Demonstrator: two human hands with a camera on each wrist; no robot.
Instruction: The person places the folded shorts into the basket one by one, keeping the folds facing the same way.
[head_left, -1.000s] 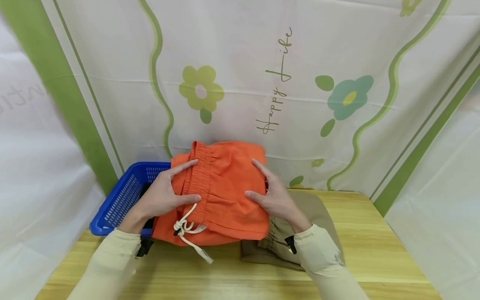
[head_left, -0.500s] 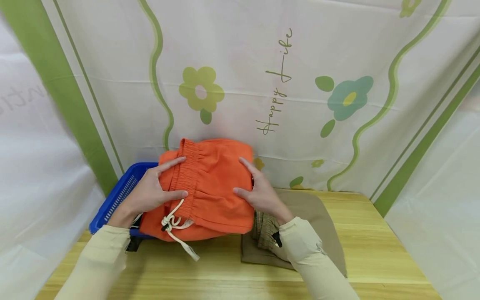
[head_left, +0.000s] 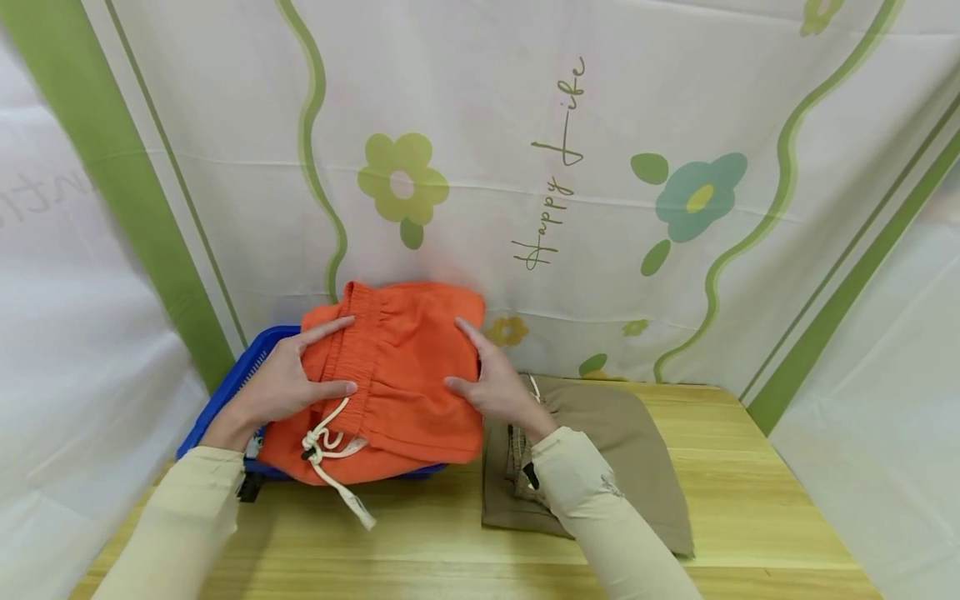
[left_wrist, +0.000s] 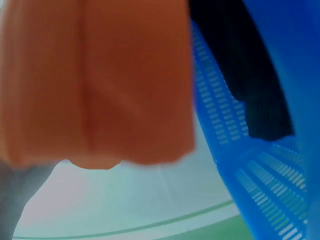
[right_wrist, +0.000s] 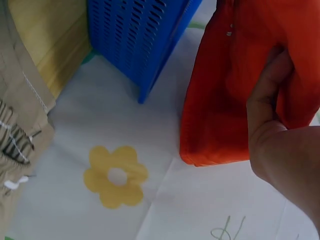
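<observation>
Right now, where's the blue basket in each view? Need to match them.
Head: blue basket lower left, partly hidden by the orange garment and left hand.
Left wrist: blue basket down the right side, cut off by the frame.
Right wrist: blue basket at the top, left of centre.
Shared landmark: orange garment, in all three.

"Happy Life" [head_left: 557, 158], back cloth [head_left: 480, 117]; "nti" [head_left: 36, 193], left cloth [head_left: 75, 308]

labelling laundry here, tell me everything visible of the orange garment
The orange garment looks like soft cloth, folded in layers, with a gathered waistband and a knotted, dangling white drawstring. The left hand and right hand hold it by opposite sides, tilted, partly hiding the blue basket; whether they touch is unclear.
</observation>
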